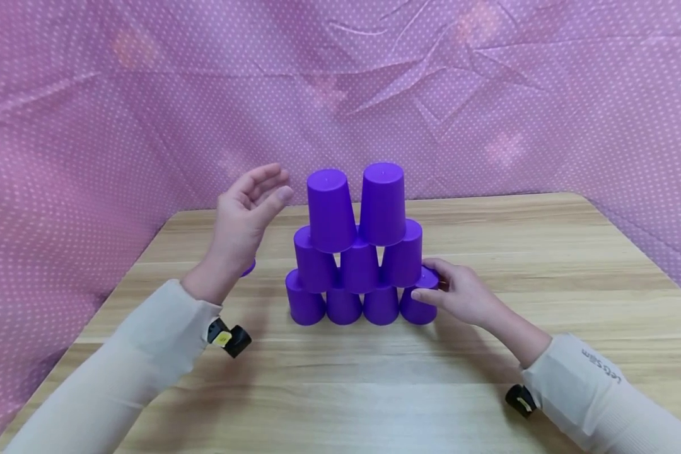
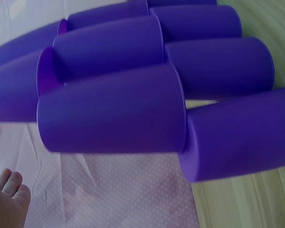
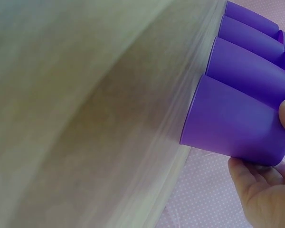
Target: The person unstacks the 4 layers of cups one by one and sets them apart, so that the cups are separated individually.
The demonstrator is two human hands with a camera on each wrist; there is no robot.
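Note:
Purple plastic cups stand upside down in a stepped stack: several in the bottom row, three in the middle row, and two on top. The top left cup (image 1: 330,211) and top right cup (image 1: 383,205) stand side by side with a narrow gap at their upper ends. My left hand (image 1: 246,214) is raised to the left of the top row, fingers loosely bent, holding nothing and apart from the cups. My right hand (image 1: 462,293) holds the bottom row's rightmost cup (image 3: 237,121), thumb on the near side and fingers around the far side.
Behind my left wrist, a bit of another purple object (image 1: 248,269) shows on the wooden table (image 1: 329,391); the rest of it is hidden. A pink dotted cloth (image 1: 261,94) hangs around the table's back and sides. Both wrists wear small black cameras.

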